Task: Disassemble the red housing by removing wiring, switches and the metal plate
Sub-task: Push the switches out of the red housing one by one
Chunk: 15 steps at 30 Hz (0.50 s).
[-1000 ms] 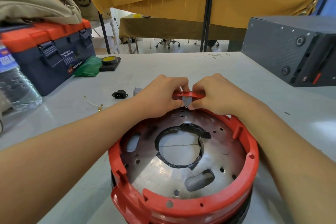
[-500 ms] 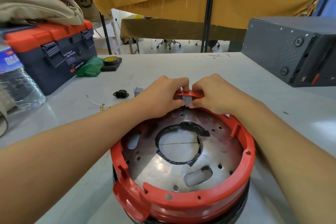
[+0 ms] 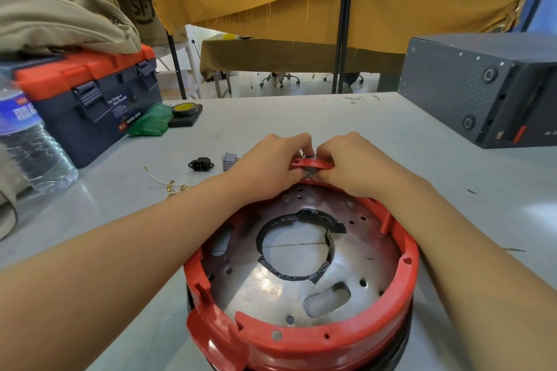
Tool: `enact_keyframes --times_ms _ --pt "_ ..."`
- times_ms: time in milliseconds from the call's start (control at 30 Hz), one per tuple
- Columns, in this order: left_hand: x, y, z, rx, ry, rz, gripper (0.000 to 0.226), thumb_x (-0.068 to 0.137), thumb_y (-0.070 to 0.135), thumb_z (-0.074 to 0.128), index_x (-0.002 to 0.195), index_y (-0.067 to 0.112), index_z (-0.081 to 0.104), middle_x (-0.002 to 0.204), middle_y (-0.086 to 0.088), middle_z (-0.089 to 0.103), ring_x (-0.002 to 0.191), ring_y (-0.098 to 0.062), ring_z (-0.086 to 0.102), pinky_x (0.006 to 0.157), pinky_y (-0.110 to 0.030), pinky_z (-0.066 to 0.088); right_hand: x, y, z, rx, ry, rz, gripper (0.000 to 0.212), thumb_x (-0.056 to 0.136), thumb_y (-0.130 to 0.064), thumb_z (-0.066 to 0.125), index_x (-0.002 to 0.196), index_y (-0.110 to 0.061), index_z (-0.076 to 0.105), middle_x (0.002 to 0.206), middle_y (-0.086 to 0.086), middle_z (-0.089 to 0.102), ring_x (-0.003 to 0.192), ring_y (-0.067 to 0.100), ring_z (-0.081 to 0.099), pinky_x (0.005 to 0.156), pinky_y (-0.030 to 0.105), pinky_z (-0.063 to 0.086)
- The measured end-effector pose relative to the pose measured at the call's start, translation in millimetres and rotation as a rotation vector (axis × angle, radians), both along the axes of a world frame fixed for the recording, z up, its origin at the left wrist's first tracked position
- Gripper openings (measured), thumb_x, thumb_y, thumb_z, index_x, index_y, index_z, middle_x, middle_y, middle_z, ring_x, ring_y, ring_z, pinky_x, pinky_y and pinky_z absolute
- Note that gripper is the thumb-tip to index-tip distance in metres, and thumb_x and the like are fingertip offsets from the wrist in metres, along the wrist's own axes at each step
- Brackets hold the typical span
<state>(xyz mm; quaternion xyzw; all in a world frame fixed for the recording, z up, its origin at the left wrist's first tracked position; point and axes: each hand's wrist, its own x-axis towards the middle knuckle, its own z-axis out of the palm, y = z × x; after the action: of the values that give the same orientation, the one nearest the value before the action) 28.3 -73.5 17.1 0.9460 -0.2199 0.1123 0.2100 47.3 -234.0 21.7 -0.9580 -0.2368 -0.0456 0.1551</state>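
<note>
On grey table (image 3: 301,117), both hands' grips (image 3: 272,159) (image 3: 355,161) pinch red housing's (image 3: 301,337) far-rim tab (perhaps a switch).

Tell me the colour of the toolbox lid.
Orange-red, on the toolbox lid in the head view.

Camera view tilted slightly, left hand (image 3: 272,161) and right hand (image 3: 354,164) barely shifted on red housing (image 3: 404,265) tab

Grey table (image 3: 301,117) bears red housing (image 3: 301,337), toolbox (image 3: 90,99), bottle (image 3: 33,147), black case (image 3: 482,90).
</note>
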Motion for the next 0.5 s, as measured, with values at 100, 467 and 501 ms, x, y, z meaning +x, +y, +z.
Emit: enact_keyframes --times_ms 100,467,501 --pt "2.0 3.1 0.6 -0.051 0.036 0.005 0.019 0.083 0.017 0.064 0.101 0.020 0.058 0.092 -0.003 0.068 0.078 -0.017 0.058 0.070 -0.027 0.046 -1.3 -0.2 -0.2 0.041 0.009 -0.001 0.026 0.083 -0.034 0.066 0.064 -0.025 0.051 0.073 0.003 0.055 0.074 0.027 0.057 0.064 0.036 0.045" --pt "2.0 6.3 9.5 -0.311 0.139 0.045 0.027 0.078 0.029 0.071 0.101 0.030 0.057 0.100 0.014 0.061 0.073 -0.010 0.067 0.075 -0.029 0.055 -5.2 -3.0 -0.5 0.185 0.006 0.009 0.017 0.080 -0.034 0.070 0.088 -0.022 0.062 0.088 0.003 0.064 0.084 0.024 0.061 0.078 0.040 0.052" --pt "2.5 6.5 9.7 -0.330 0.129 0.069 0.024 0.080 0.029 0.069 0.101 0.030 0.058 0.099 0.015 0.061 0.073 -0.012 0.067 0.075 -0.029 0.054 -5.1 -3.3 -1.0 0.187 0.003 0.009 0.018 0.080 -0.033 0.071 0.092 -0.022 0.063 0.090 0.003 0.064 0.085 0.024 0.061 0.079 0.041 0.052"
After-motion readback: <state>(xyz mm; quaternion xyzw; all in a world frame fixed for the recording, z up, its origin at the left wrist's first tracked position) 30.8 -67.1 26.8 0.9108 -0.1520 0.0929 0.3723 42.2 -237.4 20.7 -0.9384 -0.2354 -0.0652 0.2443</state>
